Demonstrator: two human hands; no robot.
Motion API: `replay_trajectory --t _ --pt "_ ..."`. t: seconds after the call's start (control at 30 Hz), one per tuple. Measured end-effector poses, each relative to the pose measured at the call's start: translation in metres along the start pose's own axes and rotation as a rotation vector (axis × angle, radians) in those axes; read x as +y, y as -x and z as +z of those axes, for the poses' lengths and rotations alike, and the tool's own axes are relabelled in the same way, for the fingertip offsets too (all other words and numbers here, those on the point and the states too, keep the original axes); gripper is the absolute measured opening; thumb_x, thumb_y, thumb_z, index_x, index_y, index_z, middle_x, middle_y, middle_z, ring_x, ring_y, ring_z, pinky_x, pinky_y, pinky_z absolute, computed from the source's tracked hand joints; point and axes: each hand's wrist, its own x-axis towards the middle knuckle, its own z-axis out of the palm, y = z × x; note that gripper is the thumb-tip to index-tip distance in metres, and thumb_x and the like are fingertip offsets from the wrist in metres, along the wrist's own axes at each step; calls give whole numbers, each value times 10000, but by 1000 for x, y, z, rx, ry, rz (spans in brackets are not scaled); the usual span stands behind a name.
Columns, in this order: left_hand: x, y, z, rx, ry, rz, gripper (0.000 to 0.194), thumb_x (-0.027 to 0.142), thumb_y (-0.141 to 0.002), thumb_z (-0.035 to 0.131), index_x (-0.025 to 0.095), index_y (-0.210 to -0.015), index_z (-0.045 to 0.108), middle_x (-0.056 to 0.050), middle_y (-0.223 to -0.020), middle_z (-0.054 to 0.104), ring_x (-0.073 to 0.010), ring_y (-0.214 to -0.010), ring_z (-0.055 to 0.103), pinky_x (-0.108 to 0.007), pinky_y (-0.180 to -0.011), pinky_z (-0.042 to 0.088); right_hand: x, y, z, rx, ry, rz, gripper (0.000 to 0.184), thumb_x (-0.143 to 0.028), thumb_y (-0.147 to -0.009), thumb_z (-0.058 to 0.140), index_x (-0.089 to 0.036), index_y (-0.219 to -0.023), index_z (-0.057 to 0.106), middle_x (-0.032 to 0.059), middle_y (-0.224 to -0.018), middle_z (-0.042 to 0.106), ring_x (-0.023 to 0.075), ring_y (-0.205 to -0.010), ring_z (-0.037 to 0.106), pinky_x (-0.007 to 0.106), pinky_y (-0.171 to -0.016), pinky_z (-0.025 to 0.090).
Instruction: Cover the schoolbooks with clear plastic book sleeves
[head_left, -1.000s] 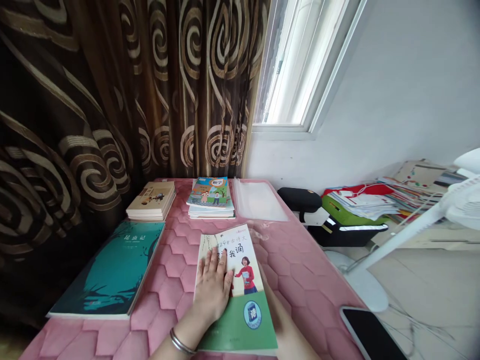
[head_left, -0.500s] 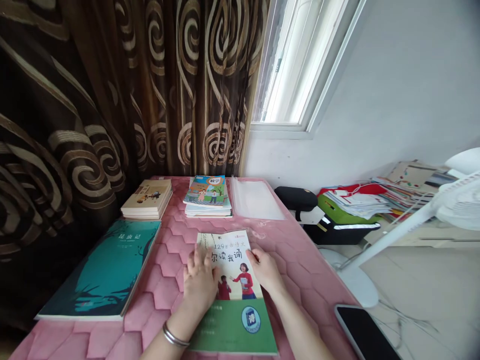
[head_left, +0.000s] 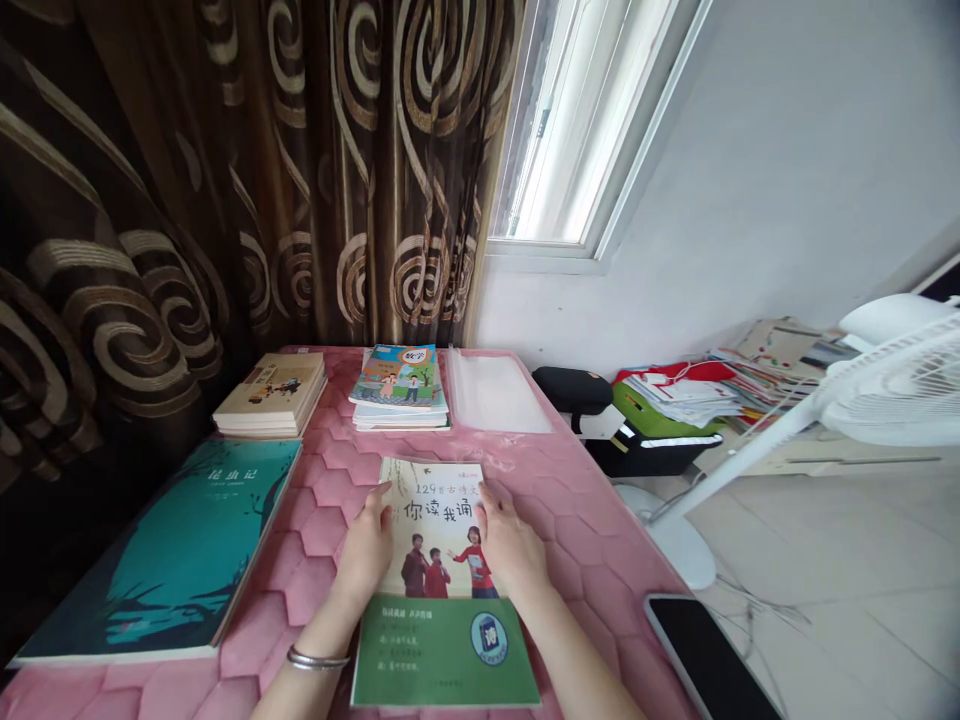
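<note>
In front of me lies a green and cream book (head_left: 442, 585) with drawn figures and Chinese lettering on its cover. My left hand (head_left: 367, 545), a silver bangle at its wrist, grips the book's left edge. On the opposite side, my right hand (head_left: 511, 540) has its thumb on the cover and its fingers around the right edge. Left of my hands sits a large teal book (head_left: 180, 560). Beyond are a stack of tan books (head_left: 274, 390) and a stack topped by a colourful textbook (head_left: 397, 378).
A pink quilted cover (head_left: 330, 480) spreads over the table. Clear plastic sleeves (head_left: 499, 392) lie at the back, and a phone (head_left: 709, 655) at the right edge. Beyond stand a white fan (head_left: 739, 470), a black case (head_left: 574, 388) and piled papers (head_left: 679, 395). A patterned curtain (head_left: 360, 180) hangs behind.
My left hand has moved from the cover to the book's left edge, uncovering the title and figures. My right hand stays at the right edge. The whole view has shifted slightly.
</note>
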Motion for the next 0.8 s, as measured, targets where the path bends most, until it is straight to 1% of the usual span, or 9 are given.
replay_trajectory --t 0.1,0.2,0.27,0.33,0.4,0.5,0.63,0.73,0.8 --pt "-1 1 -1 42 163 45 337 201 -888 378 181 -1186 534 -88 -1041 709 -201 -966 675 -355 -864 514 -2 -1 4 56 -17 4 490 -328 -988 225 -196 -1435 379 184 -1314 507 261 -948 668 339 -658 516" --pt "1 5 -2 97 222 159 282 239 -881 389 201 -1086 580 -67 -1019 710 -191 -940 668 -346 -859 512 -3 -1 6 138 -71 14 481 -330 -982 252 -162 -1400 419 188 -1295 506 275 -1089 600 330 -716 521" --pt "2 7 -4 132 233 218 265 255 -880 396 205 -1050 594 -67 -1016 706 -191 -940 658 -346 -866 503 -3 -1 6 185 -123 3 475 -336 -980 267 -143 -1382 430 185 -1261 538 275 -1136 571 338 -801 508" --pt "1 7 -5 155 254 228 252 279 -880 406 202 -1026 596 -66 -996 702 -192 -923 654 -343 -855 501 -3 -1 3 211 -199 8 462 -353 -976 298 -130 -1356 438 175 -1269 557 265 -1173 552 333 -897 469" --pt "-2 5 -5 163 285 197 251 307 -882 409 197 -1021 587 -64 -973 696 -190 -897 651 -338 -836 502 -3 -2 0 176 -286 42 441 -380 -973 317 -130 -1305 463 160 -1231 604 257 -1141 582 321 -905 455" --pt "-8 0 -4 164 330 140 254 333 -874 425 192 -1027 571 -68 -989 684 -185 -884 642 -339 -831 494 -2 -6 -3 81 -372 102 412 -428 -972 299 -150 -1165 535 138 -1058 691 262 -980 661 316 -795 474" --pt "-13 -8 -2 153 427 102 308 435 -821 523 188 -1000 572 -78 -1020 670 -186 -907 629 -326 -828 489 4 -12 1 9 -477 102 450 -490 -951 293 -175 -959 614 131 -926 717 272 -916 678 315 -738 475" --pt "-15 -14 -6 99 545 82 414 523 -786 563 182 -1021 557 -70 -962 676 -182 -843 636 -307 -757 510 7 -14 6 -25 -702 40 500 -553 -920 304 -187 -961 642 114 -956 725 267 -954 672 321 -782 490" --pt "-15 -17 -11 75 570 73 431 521 -809 535 180 -1072 541 -63 -935 681 -182 -823 642 -308 -737 520 7 -13 7 19 -853 -24 513 -584 -895 335 -197 -1049 634 101 -1058 713 258 -1025 650 325 -849 489"
